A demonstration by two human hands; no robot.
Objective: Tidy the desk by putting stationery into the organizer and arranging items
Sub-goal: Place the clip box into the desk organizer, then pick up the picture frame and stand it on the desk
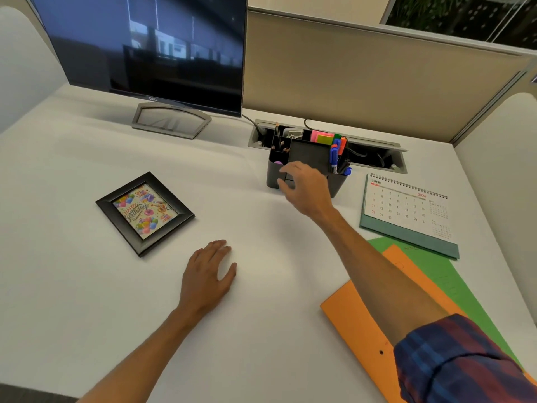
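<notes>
A black desk organizer (309, 154) stands at the back middle of the white desk, holding pencils (278, 135), sticky notes (322, 138) and markers (337, 155). My right hand (305, 187) hovers at its front face with fingers spread and curled, touching or just short of the small front drawers; nothing is seen in it. My left hand (207, 276) lies flat on the desk, palm down, fingers apart, empty. A black picture frame (144, 213) with a birthday print lies flat at the left.
A desk calendar (406, 212) stands right of the organizer. Orange (357, 321) and green (453, 280) folders lie at the right front under my forearm. A monitor (145, 48) stands at the back left. An open cable tray (374, 157) runs behind the organizer.
</notes>
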